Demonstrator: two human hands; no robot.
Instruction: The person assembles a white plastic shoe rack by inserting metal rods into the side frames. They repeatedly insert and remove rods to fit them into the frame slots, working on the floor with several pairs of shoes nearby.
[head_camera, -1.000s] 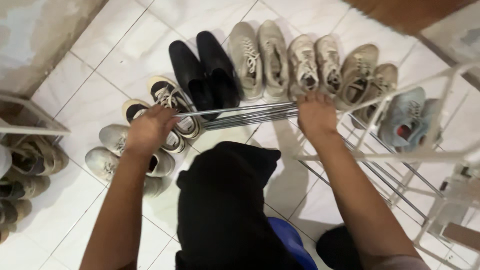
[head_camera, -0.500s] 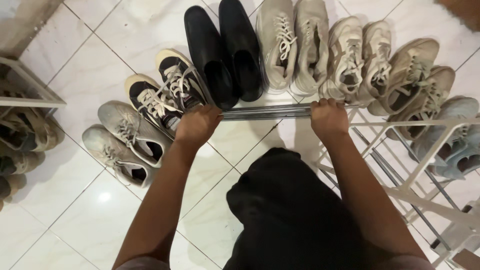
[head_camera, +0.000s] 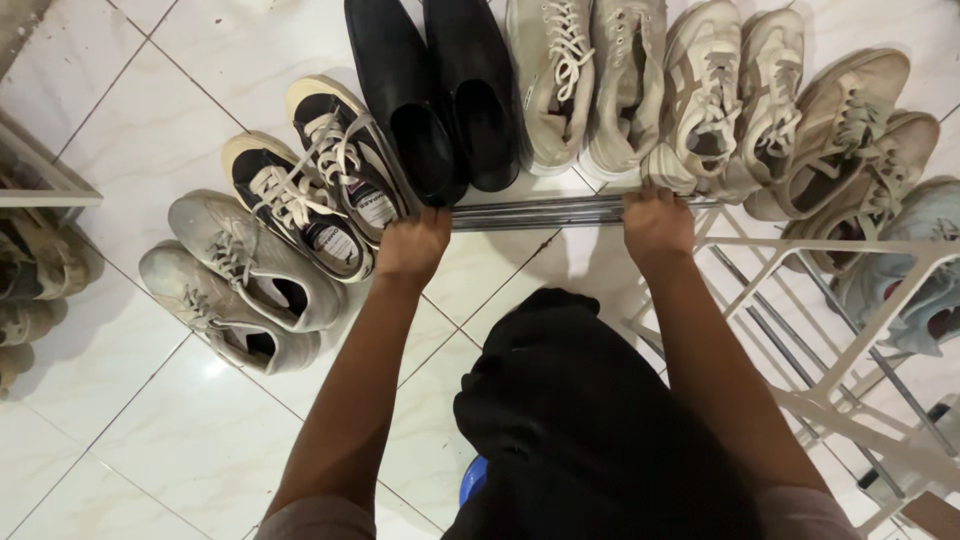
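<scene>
Both hands are closed around a bundle of thin metal rods (head_camera: 540, 211), held level just above the white tiled floor (head_camera: 150, 110). The left hand (head_camera: 412, 243) is clenched over the bundle's left end, knuckles up. The right hand (head_camera: 657, 222) is clenched over the bundle further right, with a short length of rod showing beyond it. The rods lie side by side and run straight between the two fists.

Past the rods, shoes stand in a row on the floor: a pair of black-and-cream laced sneakers (head_camera: 318, 192) just beside the left hand, a pair of black slip-on shoes (head_camera: 435, 90) at the middle, a pair of grey laced sneakers (head_camera: 587, 75), and a pair of cream sneakers with grey stripes (head_camera: 727, 95) just beyond the right hand. A worn pale grey pair (head_camera: 238, 280) lies to the left of the left forearm.

A white metal rack frame (head_camera: 850, 290) stands tilted on the right side, close to the right forearm, with tan and light blue shoes behind it. A black garment (head_camera: 590, 430) covers the lower centre of the view between the forearms.
</scene>
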